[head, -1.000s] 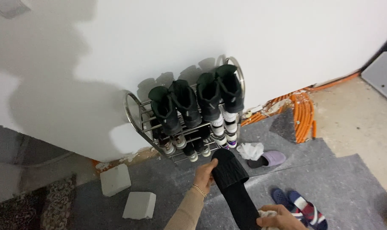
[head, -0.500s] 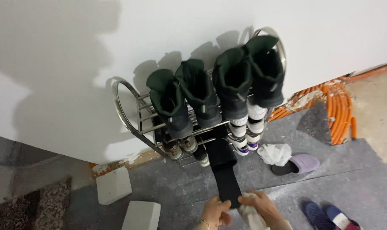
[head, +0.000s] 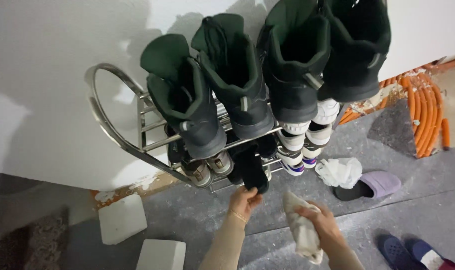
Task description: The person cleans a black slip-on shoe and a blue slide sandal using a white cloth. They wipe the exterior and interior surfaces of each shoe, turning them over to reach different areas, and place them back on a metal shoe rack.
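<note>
Now pushed deep into the chrome wire shoe rack (head: 118, 131), tall black boot (head: 251, 170); left hand (head: 244, 201) fingers pinching its end, right hand (head: 321, 223) fingers clamped on crumpled white cloth (head: 301, 231). Needs seating, then letting go.

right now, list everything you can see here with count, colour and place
boots: four, dark, top of the rack
rack: one, chrome, against the white wall
tall boot: one, black, lower shelf, left hand on it
shoes: a few pairs, pale and dark, lower shelves
slipper: one, lilac, on the grey mat right of the rack
wad: one, white, beside the slipper
blue shoes: two, bottom right corner
blocks: two, white, floor left of the hands
pipes: several, orange, floor by the wall, right
cloth: one, off-white, in the right hand
left hand: grips the tall boot's end
right hand: closed on the cloth
</note>
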